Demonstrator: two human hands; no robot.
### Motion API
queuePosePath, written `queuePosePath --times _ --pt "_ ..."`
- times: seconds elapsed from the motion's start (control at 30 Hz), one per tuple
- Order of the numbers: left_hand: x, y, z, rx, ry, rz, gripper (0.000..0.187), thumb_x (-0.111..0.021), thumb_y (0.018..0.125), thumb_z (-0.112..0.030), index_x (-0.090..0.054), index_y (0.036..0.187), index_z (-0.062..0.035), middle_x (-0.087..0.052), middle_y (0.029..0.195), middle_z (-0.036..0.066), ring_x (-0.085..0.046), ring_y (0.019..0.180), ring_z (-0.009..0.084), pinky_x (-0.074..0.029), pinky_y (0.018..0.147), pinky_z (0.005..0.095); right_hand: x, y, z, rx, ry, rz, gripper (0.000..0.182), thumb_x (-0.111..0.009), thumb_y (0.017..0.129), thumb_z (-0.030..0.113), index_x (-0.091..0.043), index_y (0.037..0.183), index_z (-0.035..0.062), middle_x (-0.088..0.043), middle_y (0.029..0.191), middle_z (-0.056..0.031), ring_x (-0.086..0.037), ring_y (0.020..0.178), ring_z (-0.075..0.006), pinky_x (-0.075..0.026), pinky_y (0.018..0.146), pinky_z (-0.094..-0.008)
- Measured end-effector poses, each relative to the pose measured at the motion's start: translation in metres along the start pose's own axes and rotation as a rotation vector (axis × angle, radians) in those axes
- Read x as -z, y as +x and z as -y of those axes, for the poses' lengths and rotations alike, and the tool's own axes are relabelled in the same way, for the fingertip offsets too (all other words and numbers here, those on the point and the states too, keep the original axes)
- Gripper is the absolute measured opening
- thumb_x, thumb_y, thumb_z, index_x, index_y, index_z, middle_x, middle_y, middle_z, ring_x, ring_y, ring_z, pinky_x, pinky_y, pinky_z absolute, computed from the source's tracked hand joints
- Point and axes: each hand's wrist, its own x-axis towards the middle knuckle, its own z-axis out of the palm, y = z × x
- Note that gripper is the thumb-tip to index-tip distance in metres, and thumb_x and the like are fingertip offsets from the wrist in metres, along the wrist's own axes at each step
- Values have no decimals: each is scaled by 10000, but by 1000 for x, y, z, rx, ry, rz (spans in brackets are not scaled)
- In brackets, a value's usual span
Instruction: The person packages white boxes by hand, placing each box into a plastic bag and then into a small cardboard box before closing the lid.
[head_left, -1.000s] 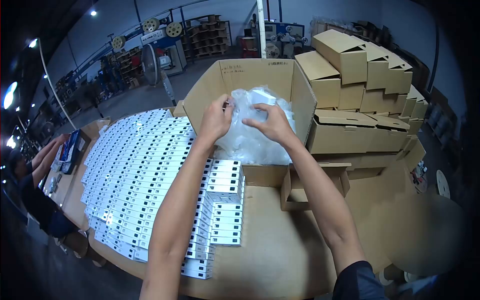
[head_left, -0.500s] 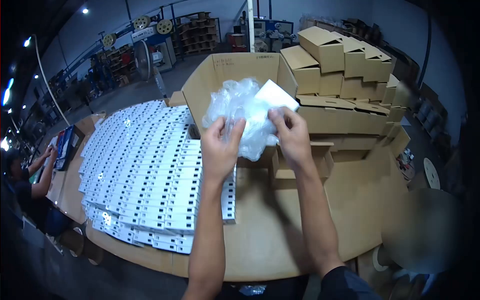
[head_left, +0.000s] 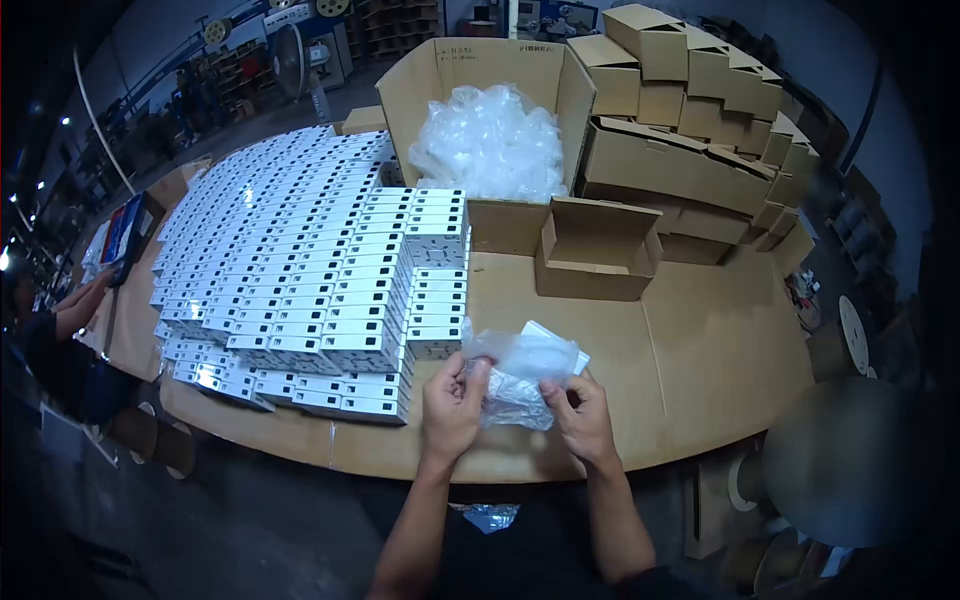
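Near the table's front edge, my left hand point(head_left: 456, 402) pinches the left side of a clear plastic bag point(head_left: 515, 385). On the bag's right side, my right hand point(head_left: 580, 410) has its fingers closed, with a white box point(head_left: 570, 345) partly showing behind the bag and fingers. Farther back, a large open carton point(head_left: 485, 58) holds a heap of clear plastic bags point(head_left: 490, 145). Stacked rows of white boxes with small black squares point(head_left: 290, 260) fill the left of the table. An open small brown carton point(head_left: 600, 260) stands right of centre.
Closed brown cartons point(head_left: 680, 170) are piled at the back right of the brown table point(head_left: 720, 370). At the far left another person point(head_left: 60, 330) reaches toward a blue tray point(head_left: 125, 235). Spools point(head_left: 855, 325) stand on the right, beyond the table.
Both my hands have come back from the large carton to the table's front edge, bringing a plastic bag and the white box. The view has tilted down.
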Motion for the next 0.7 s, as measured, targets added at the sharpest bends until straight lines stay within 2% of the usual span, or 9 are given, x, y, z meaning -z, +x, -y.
queuePosePath --times 0.03,0.07,0.17,0.2,0.27,0.33,0.43,0.57,0.7 --pt "0 -3 6 -12 -39 -63 178 -656 1032 -149 -681 1096 15 -626 832 -39 -507 693 7 -394 601 185 1 -7 -2 5 -18 -11 255 -718 997 199 -745 1022 -53 -651 1148 -165 -633 1030 -247 -497 908 -355" --pt "5 -6 11 10 -56 -86 191 -642 1044 -158 -676 1119 14 -635 914 -8 -539 784 30 -434 667 201 2 -11 -2 12 -36 -24 260 -717 998 202 -743 1019 -56 -651 1149 -167 -634 1030 -249 -496 907 -353" --pt "-7 -14 0 -281 160 -299 200 -671 1018 -144 -672 1142 13 -634 1044 56 -571 928 105 -485 802 268 1 -19 6 57 -127 -65 259 -727 989 211 -741 987 -48 -644 1085 -177 -644 966 -257 -511 843 -360" --pt "-1 -21 -14 -423 559 -310 250 -731 948 -109 -672 1165 -1 -621 1148 125 -589 1053 224 -492 928 357 0 -22 8 51 -164 -68 251 -731 984 207 -741 978 -44 -639 1066 -179 -647 949 -260 -515 825 -365" --pt "-1 -24 -28 -622 731 -141 309 -761 891 -93 -676 1178 -19 -630 1145 137 -602 1051 277 -495 937 395 2 -28 5 -1 -238 -41 208 -754 956 178 -745 949 -29 -619 1014 -201 -656 889 -289 -525 767 -387" --pt "-5 -20 -41 -779 907 35 382 -792 827 -84 -685 1193 -57 -643 1149 132 -612 1068 326 -498 942 435 -1 -30 6 35 -248 -50 182 -762 939 150 -742 945 -31 -624 1023 -214 -657 893 -310 -528 777 -396" --pt "-12 -13 -40 -741 943 162 378 -804 820 -102 -694 1180 -67 -645 1142 115 -611 1081 314 -491 945 443 -6 -32 10 77 -236 -36 155 -767 920 116 -731 932 -33 -634 1025 -224 -655 906 -334 -530 788 -408" --pt "-14 -7 -26 -703 820 233 263 -805 820 -43 -677 1050 -28 -642 1109 135 -633 1009 322 -512 876 445 -6 -33 8 109 -268 -7 140 -766 907 89 -710 921 -38 -638 1036 -232 -647 940 -357 -530 808 -425" --pt "-14 -9 -21 -659 780 211 197 -788 840 -21 -654 983 2 -659 965 133 -665 882 301 -536 780 398 -3 -35 11 42 -326 41 169 -769 908 115 -707 935 -39 -627 1060 -238 -638 956 -383 -527 832 -443"
